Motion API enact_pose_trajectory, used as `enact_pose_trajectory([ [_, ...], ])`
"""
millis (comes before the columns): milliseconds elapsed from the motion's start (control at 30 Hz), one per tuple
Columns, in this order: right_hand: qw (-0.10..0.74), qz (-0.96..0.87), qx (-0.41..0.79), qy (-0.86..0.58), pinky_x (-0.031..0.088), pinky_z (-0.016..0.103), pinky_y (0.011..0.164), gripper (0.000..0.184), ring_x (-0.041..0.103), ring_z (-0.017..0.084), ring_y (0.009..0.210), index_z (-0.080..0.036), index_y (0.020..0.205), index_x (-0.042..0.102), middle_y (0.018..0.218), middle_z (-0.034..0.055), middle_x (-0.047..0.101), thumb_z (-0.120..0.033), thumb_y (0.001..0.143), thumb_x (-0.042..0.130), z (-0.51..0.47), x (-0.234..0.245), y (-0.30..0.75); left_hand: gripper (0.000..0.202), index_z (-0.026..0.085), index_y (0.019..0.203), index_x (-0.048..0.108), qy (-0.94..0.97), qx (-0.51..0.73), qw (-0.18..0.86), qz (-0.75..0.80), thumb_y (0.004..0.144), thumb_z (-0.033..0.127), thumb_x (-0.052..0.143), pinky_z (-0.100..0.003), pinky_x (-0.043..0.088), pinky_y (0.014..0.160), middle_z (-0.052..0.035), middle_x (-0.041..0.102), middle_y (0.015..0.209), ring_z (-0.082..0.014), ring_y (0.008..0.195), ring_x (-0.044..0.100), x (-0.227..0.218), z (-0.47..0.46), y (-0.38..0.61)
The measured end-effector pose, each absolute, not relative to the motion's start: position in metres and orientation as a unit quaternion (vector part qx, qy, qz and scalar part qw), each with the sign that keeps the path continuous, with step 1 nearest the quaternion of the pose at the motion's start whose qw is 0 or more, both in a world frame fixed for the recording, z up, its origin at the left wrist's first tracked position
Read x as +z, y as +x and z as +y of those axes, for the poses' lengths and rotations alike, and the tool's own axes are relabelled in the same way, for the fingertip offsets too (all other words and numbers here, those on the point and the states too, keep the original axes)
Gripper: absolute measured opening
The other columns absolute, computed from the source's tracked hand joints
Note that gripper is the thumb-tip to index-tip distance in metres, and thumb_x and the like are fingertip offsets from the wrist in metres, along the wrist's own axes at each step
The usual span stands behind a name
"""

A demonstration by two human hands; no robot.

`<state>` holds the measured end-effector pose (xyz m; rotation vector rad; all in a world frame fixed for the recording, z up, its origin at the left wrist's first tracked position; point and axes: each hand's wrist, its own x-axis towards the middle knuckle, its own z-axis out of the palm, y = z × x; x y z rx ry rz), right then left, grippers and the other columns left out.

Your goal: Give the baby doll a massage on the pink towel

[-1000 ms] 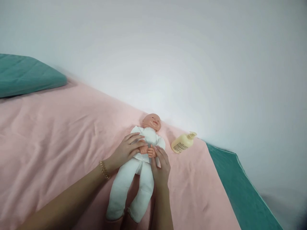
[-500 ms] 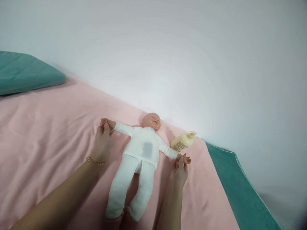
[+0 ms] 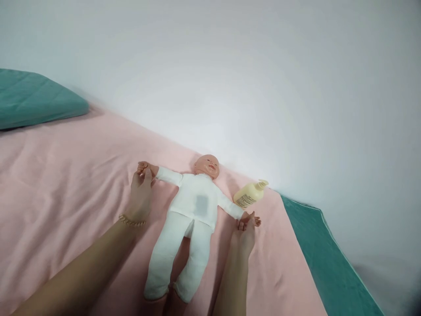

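both hands hold a doll's arms spread wide on a pink sheet

the fingers of the left hand (image 3: 141, 195) are closed around one small hand of the doll (image 3: 194, 197), with the thumb lying over the doll's wrist. the fingers of the right hand (image 3: 246, 237) grip the doll's other small hand in the same way, the thumb uppermost and the tiny plastic fingers poking out past it. a beaded bracelet (image 3: 132, 220) circles the left wrist; both forearms are bare and reach in from the bottom of the view.

between the two hands the doll lies on its back, its arms stretched out to either side and its head tipped a little toward the right of the view. it wears a white long-sleeved top (image 3: 184, 193) with a grey square patch (image 3: 201, 204) on the front, and white trousers (image 3: 164, 254). its legs are slightly apart, and the bare lower parts run toward the bottom edge.

just beyond the right hand is a pale yellow pump bottle (image 3: 248, 195) with dark print, near the doll's sleeve; whether the two touch, i cannot tell. its spout points to the right.

under all of this spreads the creased pink sheet (image 3: 92, 197). green fabric (image 3: 329, 259) shows past its right edge, and a green pillow (image 3: 39, 98) sits at the far left. a plain pale wall (image 3: 230, 79) rises behind, close to the doll's head.
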<state>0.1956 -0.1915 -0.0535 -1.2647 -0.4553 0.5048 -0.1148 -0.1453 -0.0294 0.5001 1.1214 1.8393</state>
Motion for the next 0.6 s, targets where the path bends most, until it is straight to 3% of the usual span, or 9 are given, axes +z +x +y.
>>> enact_pose_trajectory([
  [133, 0.762, -0.280, 0.158, -0.562, 0.050, 0.035, 0.103, 0.054, 0.052, 0.023, 0.132, -0.019, 0.130, 0.059, 0.149, 0.0097, 0.047, -0.050, 0.086, 0.063, -0.203, -0.024, 0.160, 0.028, 0.024, 0.117, 0.060, 0.419, 0.682, 0.307, 0.515, 0.093, 0.039, 0.057, -0.037, 0.045, 0.100, -0.0056, 0.063, 0.120, -0.0234, 0.115, 0.058, -0.018, -0.157, -0.101],
  [200, 0.744, -0.332, 0.108, -0.570, 0.046, 0.038, 0.108, 0.049, 0.053, 0.024, 0.131, -0.018, 0.129, 0.060, 0.140, 0.0107, 0.056, -0.043, 0.088, 0.065, -0.209, -0.014, 0.141, 0.030, 0.025, 0.121, 0.061, 0.539, 0.626, 0.259, 0.501, 0.094, 0.037, 0.055, -0.039, 0.042, 0.105, -0.0059, 0.061, 0.128, -0.0248, 0.120, 0.055, -0.017, -0.162, -0.094],
  [433, 0.571, -0.622, 0.033, -0.535, 0.055, 0.040, 0.098, 0.033, 0.065, 0.023, 0.114, -0.021, 0.124, 0.065, 0.122, 0.0101, 0.069, -0.027, 0.092, 0.061, -0.216, -0.025, 0.112, 0.030, 0.028, 0.120, 0.066, 0.776, 0.478, 0.136, 0.388, 0.098, 0.027, 0.045, -0.043, 0.041, 0.107, -0.0058, 0.061, 0.132, -0.0253, 0.125, 0.052, -0.028, -0.165, -0.082],
  [600, 0.518, -0.710, -0.078, -0.470, 0.057, 0.041, 0.098, 0.034, 0.065, 0.021, 0.114, -0.023, 0.127, 0.063, 0.121, 0.0092, 0.069, -0.017, 0.094, 0.058, -0.209, -0.033, 0.118, 0.032, 0.027, 0.119, 0.068, 0.814, 0.446, 0.100, 0.359, 0.098, 0.020, 0.046, -0.043, 0.040, 0.107, -0.0047, 0.062, 0.132, -0.0246, 0.126, 0.050, -0.033, -0.161, -0.080],
])
